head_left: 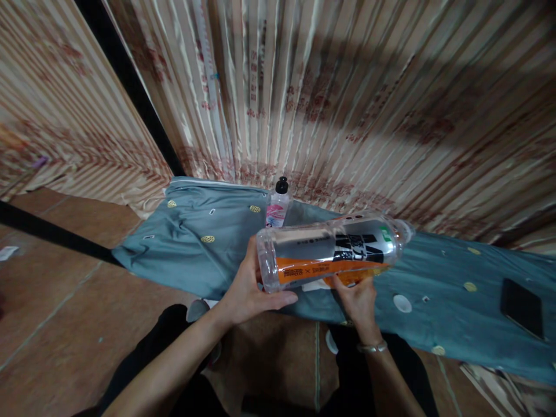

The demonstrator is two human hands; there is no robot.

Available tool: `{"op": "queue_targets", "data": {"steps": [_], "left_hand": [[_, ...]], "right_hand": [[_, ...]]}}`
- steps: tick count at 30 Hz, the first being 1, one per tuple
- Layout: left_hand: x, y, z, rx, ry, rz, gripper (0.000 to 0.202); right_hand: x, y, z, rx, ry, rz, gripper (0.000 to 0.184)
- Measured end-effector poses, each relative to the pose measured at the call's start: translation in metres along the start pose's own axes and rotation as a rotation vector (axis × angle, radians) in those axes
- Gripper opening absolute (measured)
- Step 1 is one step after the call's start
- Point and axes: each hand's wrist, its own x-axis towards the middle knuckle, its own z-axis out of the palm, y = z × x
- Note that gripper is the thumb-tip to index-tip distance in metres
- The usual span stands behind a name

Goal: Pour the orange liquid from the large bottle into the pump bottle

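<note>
Grips with left hand [247, 294] the base of a large clear plastic bottle labelled silver and orange [319, 258], sideways above teal printed cloth [186, 249]; meets its underside with right hand [359, 302], cannot tell how closed; faces small pink-labelled, black-capped bottle [277, 209] beyond.

A small bottle [277, 208] stands by the worktop's [191, 219] back edge, before a curtain [269, 104]. Nearer the front edge lies a white disc [402, 303], with a phone [521, 307] farther right.

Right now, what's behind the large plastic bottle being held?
Behind the large plastic bottle stands a smaller pink-labelled bottle, its base not visible, on teal cloth before a striped curtain. Anything directly behind the orange-banded label is hidden.
</note>
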Motion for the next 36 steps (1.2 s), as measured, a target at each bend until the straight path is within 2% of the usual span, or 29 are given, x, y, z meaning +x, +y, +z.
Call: {"op": "queue_targets", "data": {"steps": [9,16,19,23,36], "left_hand": [[0.0022,-0.002,-0.0012,0.022,-0.011,0.011,0.097],[0.0018,-0.0049,-0.0018,0.005,-0.019,0.005,0.095],[0.0016,-0.0043,-0.0013,0.006,-0.01,-0.017,0.098],[0.0009,-0.0025,0.0005,0.004,0.0,-0.021,0.101],[-0.0002,0.003,0.0013,0.015,-0.001,-0.032,0.101]], "right_hand": [[0.0004,-0.0017,0.0002,-0.009,0.002,0.053,0.104],[0.0004,-0.0008,-0.0005,-0.012,-0.024,0.037,0.098],[0.0006,-0.0013,-0.0003,-0.028,-0.001,0.053,0.102],[0.0005,-0.0046,-0.0019,-0.018,-0.033,0.049,0.106],[-0.0005,-0.0031,-0.0041,-0.039,-0.044,0.031,0.096]]}}
